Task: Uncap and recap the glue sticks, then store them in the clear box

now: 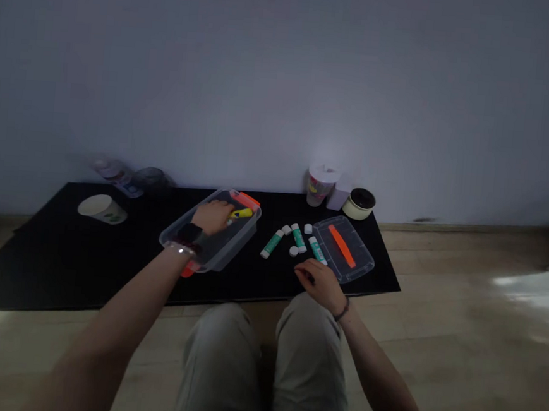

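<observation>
The left hand (212, 218) is lowered into a clear plastic tub (237, 242) with orange clips, its fingers held together beside a yellow marker (241, 214); whether the marker is gripped cannot be told. Right of the tub, three green-and-white glue sticks (298, 238) and three round white caps (294, 251) are laid on a black mat (36, 275). The right hand (318, 284) is held empty just below them, fingers loosely curled. Further right, a clear plastic lid (355, 262) bears an orange strip. Stick labels are too small to read.
</observation>
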A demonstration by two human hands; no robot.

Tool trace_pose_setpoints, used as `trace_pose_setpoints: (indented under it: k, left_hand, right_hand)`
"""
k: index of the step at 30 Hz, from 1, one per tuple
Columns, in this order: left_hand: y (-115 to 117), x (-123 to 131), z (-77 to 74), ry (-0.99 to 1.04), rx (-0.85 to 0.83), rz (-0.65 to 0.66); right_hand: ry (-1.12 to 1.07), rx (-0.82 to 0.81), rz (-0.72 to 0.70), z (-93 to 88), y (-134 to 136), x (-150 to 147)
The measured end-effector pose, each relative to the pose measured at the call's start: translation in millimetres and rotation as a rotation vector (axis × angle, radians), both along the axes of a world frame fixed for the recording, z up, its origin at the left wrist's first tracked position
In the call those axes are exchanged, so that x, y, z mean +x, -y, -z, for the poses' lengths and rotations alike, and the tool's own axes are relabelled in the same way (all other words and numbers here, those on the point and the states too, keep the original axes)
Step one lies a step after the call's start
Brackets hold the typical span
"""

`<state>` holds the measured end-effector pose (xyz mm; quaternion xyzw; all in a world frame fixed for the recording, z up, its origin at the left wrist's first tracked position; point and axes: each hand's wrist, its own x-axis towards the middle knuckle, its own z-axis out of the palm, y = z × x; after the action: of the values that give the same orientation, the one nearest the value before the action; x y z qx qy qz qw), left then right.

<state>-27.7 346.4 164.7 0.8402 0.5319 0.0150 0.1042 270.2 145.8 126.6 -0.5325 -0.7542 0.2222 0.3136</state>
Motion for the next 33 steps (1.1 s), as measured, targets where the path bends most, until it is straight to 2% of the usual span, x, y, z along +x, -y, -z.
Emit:
trace_pose_setpoints:
  k: [2,5,7,9,12,15,18,20,24,26,29,33]
  left_hand:
    - [19,-6,-24.3,-0.012,-0.016,-0.006]
    - [59,-6,-58.8,0.207,-0.046,0.038]
    - [88,0,-73.9,0.375,-0.066,0.101]
    - [113,9,-80.2,0.526,-0.119,0.133]
    - [137,24,-74.4,0.791,-0.203,0.046]
    - [147,40,-56.9,1.087,-0.276,-0.126]
    - [153,52,-38.5,1.202,-0.375,-0.17]
    - [158,56,-30.1,1.161,-0.428,-0.117]
    - [177,60,-24.4,0.963,-0.545,0.064]
    - [188,61,-24.5,0.891,-0.586,0.139]
    - [202,60,-25.5,0.846,-0.591,0.176]
    - [219,53,-29.4,0.783,-0.67,0.21]
  right_hand:
    - [-0.054,0.056,0.003,-9.0,-1,-6]
    - [-0.113,0.164,0.047,-27.9,-3,-17]
    - [-0.117,0.241,0.073,-41.8,-4,-27]
    - [-0.102,0.306,0.07,-53.0,-4,-36]
    - [-0.115,0.341,0.039,-58.5,-3,-51]
    - [-0.211,0.298,0.042,-51.6,1,-61]
    - [-0.245,0.251,-0.01,-44.5,6,-63]
    - [-0.228,0.231,-0.026,-45.5,8,-58]
    - [-0.261,0.153,0.076,-56.6,8,-47]
    - [-0.226,0.078,0.029,-59.8,8,-46]
    - [-0.197,-0.045,-0.074,-58.1,11,-50]
    - [-0.276,-0.142,-0.075,-52.5,25,-57]
